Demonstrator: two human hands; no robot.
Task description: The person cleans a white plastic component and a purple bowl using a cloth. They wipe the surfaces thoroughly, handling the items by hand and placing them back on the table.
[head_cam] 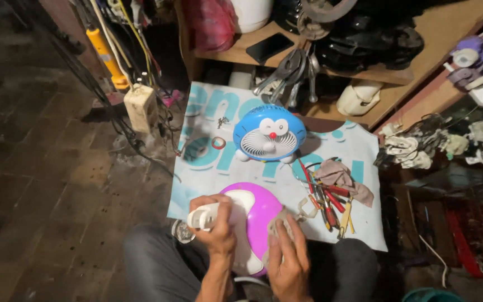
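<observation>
The person's left hand (214,226) is closed around the white base (205,215) of a round pink-and-white fan housing (259,215), its grip wrapped over the white part at the housing's left edge. The right hand (287,258) lies against the near right side of the same housing with fingers extended and pressing a small greyish cloth (279,225) onto the pink shell; the fingers are flattened on the cloth rather than curled around it. The housing sits at the near edge of the desk, just above the person's lap, on a white sheet with blue-green lettering (359,151) that covers the surface. Farther away, near the middle of the sheet, stands a small blue cartoon-cat desk fan (269,134) with a white grille, well apart from the hands. To the right of the pink housing lies a loose bundle of hand tools with red and yellow handles (331,204), partly under a crumpled brownish rag (342,176). A small reddish ring (218,143) lies on the sheet to the left of the blue fan. At the far left edge hangs a cream power strip (141,106) among cables, with a yellow tube (106,56) beyond it. On the wooden shelf (443,39) at the far side rest a dark phone (270,47) and hanging pliers (286,70).
</observation>
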